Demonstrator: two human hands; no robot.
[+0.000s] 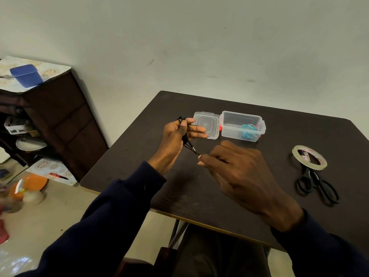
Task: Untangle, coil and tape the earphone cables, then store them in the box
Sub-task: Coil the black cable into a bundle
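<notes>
Dark sleeves reach in from below. The right hand (239, 172), knuckles up, pinches the end of the black earphone cable (187, 140), whose coils the raised left hand (175, 140) grips. Behind them sits the open clear box (235, 134) holding a teal cable (247, 129), with its lid (206, 124) alongside. The tape roll (309, 156) and scissors (317, 186) lie to the right on the dark table (139, 166), which stands against a pale wall (199, 47).

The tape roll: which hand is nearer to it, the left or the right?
The right. The right hand is beside the tape roll, bare table between them; the left hand holds the black cable farther off, by the lid.
</notes>
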